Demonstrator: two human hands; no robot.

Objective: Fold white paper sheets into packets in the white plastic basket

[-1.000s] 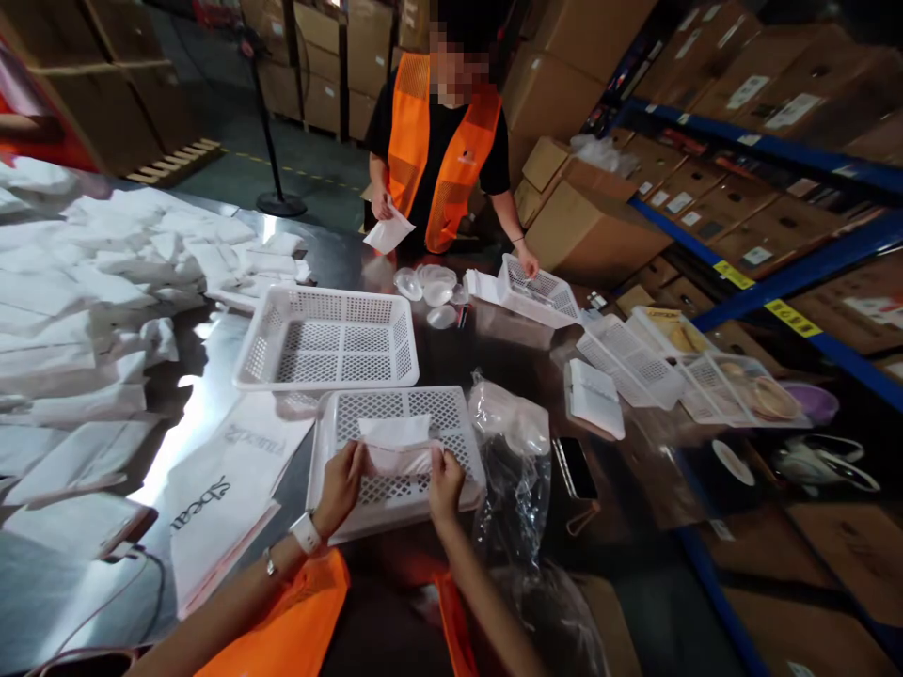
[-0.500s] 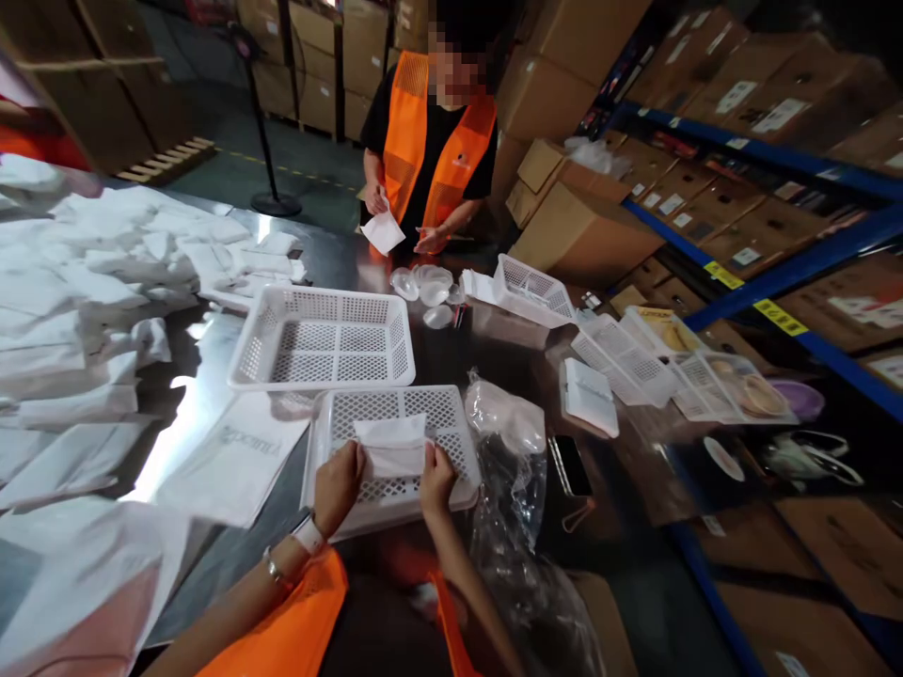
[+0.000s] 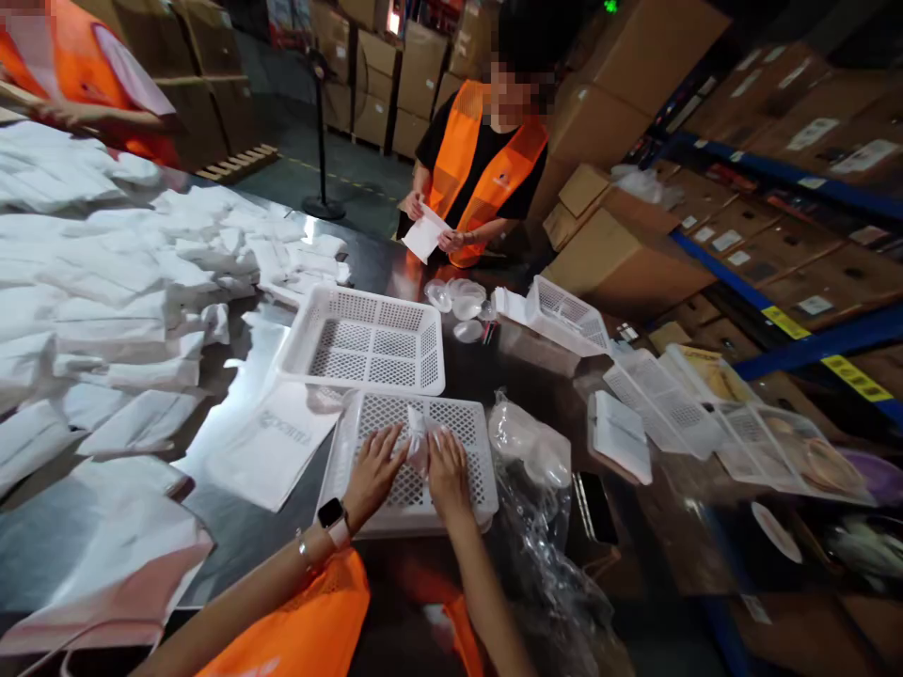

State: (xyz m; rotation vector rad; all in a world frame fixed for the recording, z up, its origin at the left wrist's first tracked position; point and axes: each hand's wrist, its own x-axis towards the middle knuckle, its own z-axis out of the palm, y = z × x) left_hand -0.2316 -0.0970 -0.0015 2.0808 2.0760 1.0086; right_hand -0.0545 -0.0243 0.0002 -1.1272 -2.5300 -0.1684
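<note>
My left hand (image 3: 373, 470) and my right hand (image 3: 447, 470) lie side by side inside a white perforated basket (image 3: 474, 428) near the table's front edge. Between their fingertips they pinch a small folded white pouch (image 3: 418, 438), bunched narrow and standing up from the basket floor. A watch sits on my left wrist. A second, larger white basket (image 3: 367, 340) stands just behind the first and holds nothing visible.
White bags (image 3: 105, 282) heap over the table's left side, and one printed bag (image 3: 272, 442) lies flat by the baskets. A clear plastic bag of lids (image 3: 529, 451), a phone (image 3: 596, 508) and more baskets (image 3: 564, 315) lie to the right. A person in an orange vest (image 3: 486, 169) stands opposite holding a white pouch.
The pouch, held flat and wide between my hands before, is now folded narrow as my hands have come together. The person opposite brought both hands to their pouch. My view shifted left.
</note>
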